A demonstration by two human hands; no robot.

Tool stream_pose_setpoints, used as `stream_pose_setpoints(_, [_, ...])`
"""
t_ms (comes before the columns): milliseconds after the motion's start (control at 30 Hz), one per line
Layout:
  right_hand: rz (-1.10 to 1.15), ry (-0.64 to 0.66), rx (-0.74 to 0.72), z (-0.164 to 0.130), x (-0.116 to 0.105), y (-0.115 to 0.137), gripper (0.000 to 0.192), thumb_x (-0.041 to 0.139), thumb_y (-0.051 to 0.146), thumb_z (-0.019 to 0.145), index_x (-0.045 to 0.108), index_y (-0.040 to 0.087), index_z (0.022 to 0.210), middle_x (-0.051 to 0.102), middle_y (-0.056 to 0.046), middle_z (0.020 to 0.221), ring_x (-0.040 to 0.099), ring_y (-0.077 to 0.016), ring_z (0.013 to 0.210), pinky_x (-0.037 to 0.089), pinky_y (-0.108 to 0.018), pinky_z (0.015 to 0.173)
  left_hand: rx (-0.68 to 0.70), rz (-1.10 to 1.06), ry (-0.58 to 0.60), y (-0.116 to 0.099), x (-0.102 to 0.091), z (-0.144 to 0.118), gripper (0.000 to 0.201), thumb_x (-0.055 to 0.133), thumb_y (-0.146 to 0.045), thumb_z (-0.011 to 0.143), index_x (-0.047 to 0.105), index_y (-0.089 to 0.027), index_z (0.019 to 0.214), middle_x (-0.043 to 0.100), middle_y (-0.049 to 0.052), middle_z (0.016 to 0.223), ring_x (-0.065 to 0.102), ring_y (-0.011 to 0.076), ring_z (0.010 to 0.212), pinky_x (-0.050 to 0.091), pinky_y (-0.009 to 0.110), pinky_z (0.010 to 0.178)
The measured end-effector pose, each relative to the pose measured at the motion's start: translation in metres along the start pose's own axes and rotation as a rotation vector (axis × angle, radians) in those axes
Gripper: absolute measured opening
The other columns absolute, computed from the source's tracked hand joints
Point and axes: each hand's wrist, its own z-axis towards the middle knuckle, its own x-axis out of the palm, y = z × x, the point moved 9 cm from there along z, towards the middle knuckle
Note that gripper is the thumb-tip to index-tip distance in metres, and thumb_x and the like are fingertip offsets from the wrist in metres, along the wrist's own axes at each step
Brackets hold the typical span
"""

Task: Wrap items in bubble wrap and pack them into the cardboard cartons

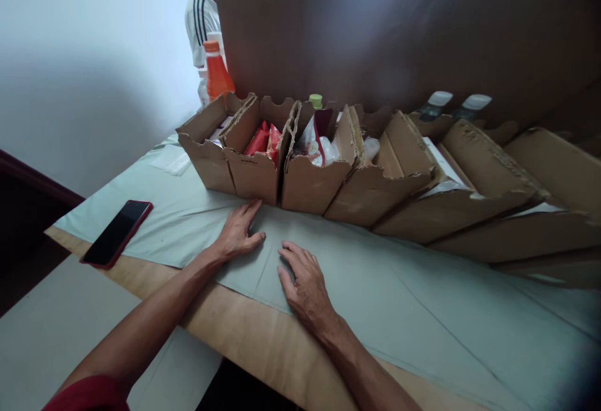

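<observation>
My left hand (241, 230) lies on the pale green cloth (375, 286) with its fingers stretched toward the row of cardboard boxes. Its fingertips are close to the foot of a box (256, 179) that has red packets (263, 140) in it. To the right, my right hand (305, 276) rests on the same cloth, fingers loosely curved and apart, holding nothing. A box (314, 185) with a white and dark red packet (312, 138) stands ahead of the right hand. Clear plastic (370, 148) shows in the neighbouring box (375, 195).
A phone (117, 234) in a red case lies near the left table edge. A clear plastic bag (171, 159) is beside the leftmost box. Behind the boxes stand an orange bottle (217, 72) and bottles with white caps (440, 98). A person (201, 22) is at the back left.
</observation>
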Motion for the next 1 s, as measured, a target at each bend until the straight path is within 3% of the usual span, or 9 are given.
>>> stream_pose_setpoints(167, [-0.022,-0.013,-0.017,0.001,0.000,0.002,0.029,0.057,0.014,0.091,0.070,0.017,0.117,0.072,-0.015,0.127,0.068,-0.0282,0.112,0.056,-0.044,0.094,0.031,0.008,-0.033,-0.003,0.001,-0.002,0.073,0.070,-0.032,0.077,0.055,-0.020,0.147,0.052,0.016,0.157,0.051,0.0369,0.142,0.043,0.055,0.116])
stream_pose_setpoints(267, [-0.023,-0.003,-0.014,0.001,0.000,0.002,0.027,0.057,0.014,0.091,0.071,0.018,0.114,0.072,-0.014,0.128,0.068,-0.0281,0.112,0.055,-0.045,0.095,0.033,0.006,-0.115,-0.004,-0.017,-0.007,0.053,0.064,-0.030,0.084,0.063,-0.017,0.135,0.054,0.018,0.152,0.053,0.0342,0.140,0.046,0.053,0.114])
stream_pose_setpoints(333, [-0.025,0.001,-0.016,0.001,0.000,0.002,0.026,0.058,0.014,0.091,0.072,0.019,0.112,0.073,-0.013,0.127,0.068,-0.0280,0.112,0.055,-0.044,0.094,0.066,0.030,-0.260,-0.008,-0.050,-0.008,0.044,0.059,-0.027,0.089,0.064,-0.018,0.131,0.053,0.017,0.152,0.051,0.0327,0.142,0.044,0.053,0.116])
stream_pose_setpoints(467, [-0.032,-0.007,-0.027,0.001,0.000,0.002,0.023,0.057,0.014,0.091,0.073,0.019,0.108,0.073,-0.014,0.126,0.069,-0.0282,0.111,0.056,-0.045,0.093,0.178,0.194,-0.645,-0.020,-0.150,-0.002,0.048,0.063,-0.016,0.086,0.062,-0.024,0.134,0.044,0.013,0.160,0.039,0.0323,0.150,0.036,0.056,0.122])
stream_pose_setpoints(600, [-0.031,0.005,-0.021,0.001,0.003,0.000,0.023,0.057,0.014,0.091,0.073,0.019,0.107,0.073,-0.013,0.126,0.068,-0.0279,0.110,0.055,-0.045,0.094,0.136,0.357,-0.656,-0.011,-0.208,0.037,0.047,0.067,-0.012,0.079,0.070,-0.025,0.124,0.038,0.008,0.166,0.024,0.0357,0.158,0.025,0.061,0.126])
stream_pose_setpoints(700, [-0.042,0.019,-0.013,0.001,0.004,0.000,0.024,0.057,0.014,0.091,0.074,0.020,0.106,0.072,-0.013,0.127,0.068,-0.0284,0.111,0.054,-0.046,0.095,0.052,0.386,-0.482,0.005,-0.211,0.059,0.021,0.067,-0.015,0.078,0.077,-0.021,0.095,0.047,0.009,0.160,0.024,0.0417,0.157,0.028,0.068,0.120])
stream_pose_setpoints(800, [-0.050,0.015,-0.018,0.002,0.002,0.003,0.024,0.057,0.013,0.090,0.074,0.020,0.105,0.073,-0.013,0.126,0.068,-0.0287,0.110,0.054,-0.046,0.095,0.029,0.397,-0.436,0.011,-0.208,0.048,0.009,0.066,-0.019,0.080,0.075,-0.022,0.079,0.052,0.008,0.157,0.026,0.0419,0.156,0.029,0.067,0.119])
stream_pose_setpoints(900, [-0.050,0.020,-0.023,0.002,0.001,0.005,0.023,0.058,0.012,0.090,0.074,0.020,0.104,0.072,-0.014,0.126,0.067,-0.0288,0.109,0.054,-0.047,0.094,0.107,0.394,-0.482,-0.006,-0.208,0.015,0.010,0.066,-0.021,0.080,0.073,-0.023,0.073,0.053,0.005,0.157,0.027,0.0407,0.157,0.026,0.066,0.122])
stream_pose_setpoints(1000, [-0.040,0.029,-0.024,0.003,0.001,0.006,0.022,0.059,0.012,0.089,0.074,0.020,0.102,0.072,-0.014,0.126,0.067,-0.0283,0.108,0.054,-0.046,0.093,0.234,0.368,-0.465,-0.046,-0.203,-0.017,0.009,0.067,-0.021,0.077,0.069,-0.025,0.069,0.055,0.000,0.155,0.029,0.0401,0.156,0.020,0.067,0.125])
